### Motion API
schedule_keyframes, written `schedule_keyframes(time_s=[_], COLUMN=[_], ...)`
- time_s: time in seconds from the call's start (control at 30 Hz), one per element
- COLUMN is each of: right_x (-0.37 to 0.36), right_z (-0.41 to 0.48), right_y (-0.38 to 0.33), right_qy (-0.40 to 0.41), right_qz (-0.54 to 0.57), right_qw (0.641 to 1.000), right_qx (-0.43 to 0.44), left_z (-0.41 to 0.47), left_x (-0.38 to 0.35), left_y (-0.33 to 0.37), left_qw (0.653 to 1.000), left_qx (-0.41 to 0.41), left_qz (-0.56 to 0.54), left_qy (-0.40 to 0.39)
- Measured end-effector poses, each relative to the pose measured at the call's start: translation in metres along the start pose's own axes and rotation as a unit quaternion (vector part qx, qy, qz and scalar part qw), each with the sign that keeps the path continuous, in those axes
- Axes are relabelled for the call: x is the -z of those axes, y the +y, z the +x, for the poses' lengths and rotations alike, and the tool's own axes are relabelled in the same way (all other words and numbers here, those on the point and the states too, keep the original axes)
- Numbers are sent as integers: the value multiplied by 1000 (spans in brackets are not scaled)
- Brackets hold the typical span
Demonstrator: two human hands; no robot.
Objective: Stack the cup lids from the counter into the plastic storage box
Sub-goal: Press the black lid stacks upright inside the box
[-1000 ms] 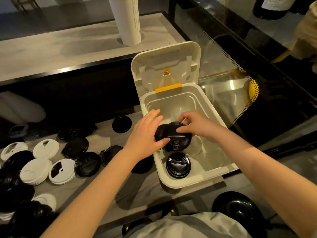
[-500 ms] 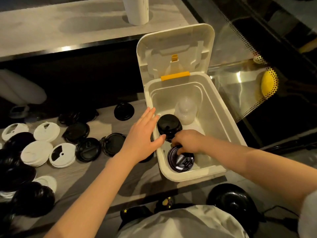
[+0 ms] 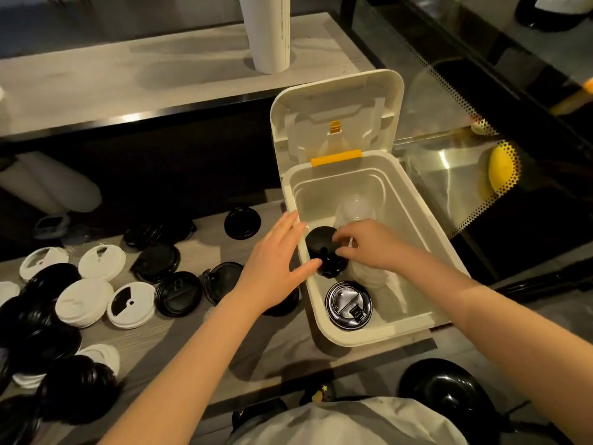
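Observation:
A white plastic storage box (image 3: pixel 426 258) stands on the counter with its lid (image 3: pixel 337 114) hinged up. Inside, a stack of black cup lids (image 3: pixel 322 252) stands at the left wall and a single black lid (image 3: pixel 348 305) lies near the front. Clear lids (image 3: pixel 356 208) sit deeper in. My left hand (image 3: pixel 272 261) has straight fingers over the box's left rim, its thumb touching the black stack. My right hand (image 3: pixel 369 244) is inside the box, its fingertips on top of that stack. Many loose black lids (image 3: pixel 178 293) and white lids (image 3: pixel 130 305) lie on the counter at left.
A tall white cup stack (image 3: pixel 268 33) stands on the raised shelf behind. A glass display case (image 3: pixel 465 175) borders the box on the right. A black round stool or bin (image 3: pixel 446 396) sits below the counter's front edge.
My right hand rose from the single lid near the box's front up to the black stack. My left hand stayed at the box's left rim, its thumb now against the stack.

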State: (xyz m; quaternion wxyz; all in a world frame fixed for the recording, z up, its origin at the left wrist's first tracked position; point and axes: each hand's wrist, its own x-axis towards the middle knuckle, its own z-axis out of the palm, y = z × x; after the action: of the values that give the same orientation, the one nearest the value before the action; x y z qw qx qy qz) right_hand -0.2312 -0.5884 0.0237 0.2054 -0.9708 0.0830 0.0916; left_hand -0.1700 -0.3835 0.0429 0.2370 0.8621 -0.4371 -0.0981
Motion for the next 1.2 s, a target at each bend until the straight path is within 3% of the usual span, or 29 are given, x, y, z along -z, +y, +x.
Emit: schedule_keyframes(time_s=[0.17,0.3,0.4,0.53,0.63,0.73,0.8,0.87,1.07,1.13,1.2], right_x=[25,18,4,-31,-62,-88,-103,-116,-115,-105,-91], right_z=[-5,0,9,25,32,32,30,27,22,20,18], right_y=[-50,-105,-142,-174,-176,-167,-157,-147,-140,-146,-154], right_qy=[237,276,236,110,16,-117,-167,-173,-93,-21,57], right_qz=[210,191,158,100,40,58,45,42,88,152,293], right_qw=[948,942,957,989,997,972,957,955,960,962,936], right_qx=[-38,25,59,17,-67,-196,-233,-239,-249,-227,-184], left_z=[-11,-26,-38,-39,-37,-34,-33,-33,-38,-40,-44], left_x=[30,50,50,36,25,15,9,3,5,14,27], left_y=[-40,-88,-126,-153,-161,-164,-163,-163,-163,-160,-156], left_qw=[996,987,977,954,949,949,945,945,970,978,969], left_qx=[75,144,197,232,212,169,147,137,136,164,224], left_qz=[21,51,78,116,126,146,161,169,110,38,-79], left_qy=[45,38,-12,-148,-197,-223,-243,-243,-170,-121,-75])
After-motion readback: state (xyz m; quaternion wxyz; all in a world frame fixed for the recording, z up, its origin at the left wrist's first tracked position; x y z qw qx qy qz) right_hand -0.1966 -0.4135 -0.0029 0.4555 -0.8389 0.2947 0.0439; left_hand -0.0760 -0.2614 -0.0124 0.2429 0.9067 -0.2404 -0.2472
